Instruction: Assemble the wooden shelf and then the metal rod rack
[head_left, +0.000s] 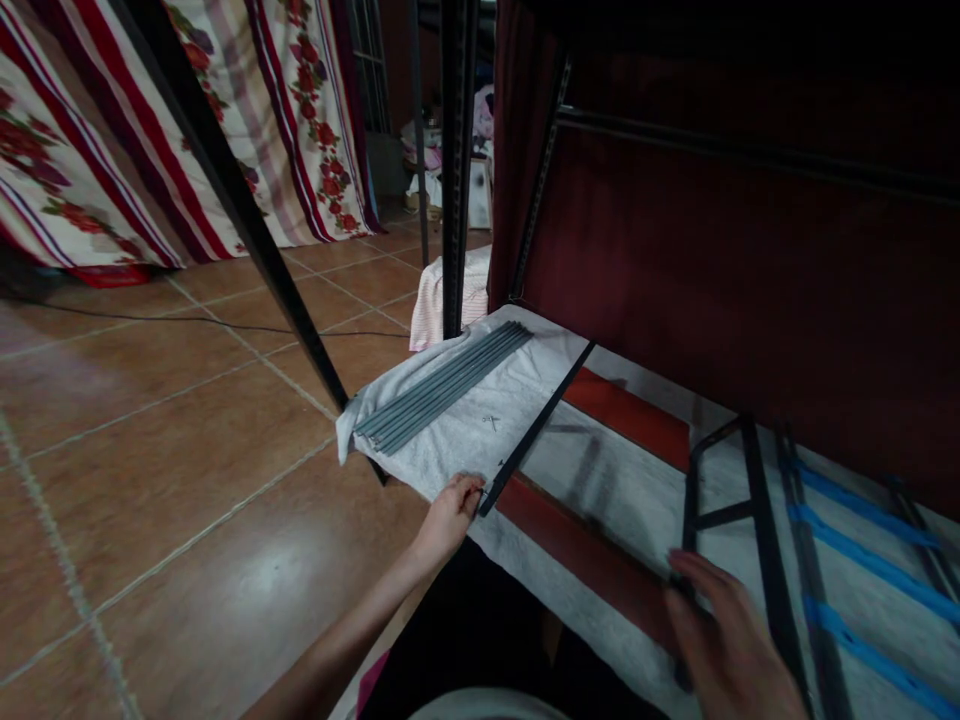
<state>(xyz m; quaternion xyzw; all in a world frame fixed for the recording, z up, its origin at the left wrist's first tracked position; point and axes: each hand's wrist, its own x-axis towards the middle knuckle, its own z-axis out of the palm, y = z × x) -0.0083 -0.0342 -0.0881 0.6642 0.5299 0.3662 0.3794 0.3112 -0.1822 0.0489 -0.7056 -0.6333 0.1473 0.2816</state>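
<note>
Closest, at lower right, right hand [731, 640] half open and blurred, fingers apart beside black metal frame with crosspiece [765, 540], perhaps touching it. Further left, left hand [454, 508] nearly closed, thumb and fingers drawn together at near end of slim, flat black bar [536, 435]; anything pinched there too small to tell. Bar laid across left ends of two reddish-brown boards [585, 550], all on shelf under pale grey cloth [469, 430]. Bright blue strips [870, 563] to right of frame. Small silvery screws [490, 421] left of bar, then bundle of thin grey rods [450, 385] side by side. Beyond, dark red fabric [750, 280] behind shelf; farther off, striped floral curtain [322, 120] above brown tiled floor [225, 420].
</note>
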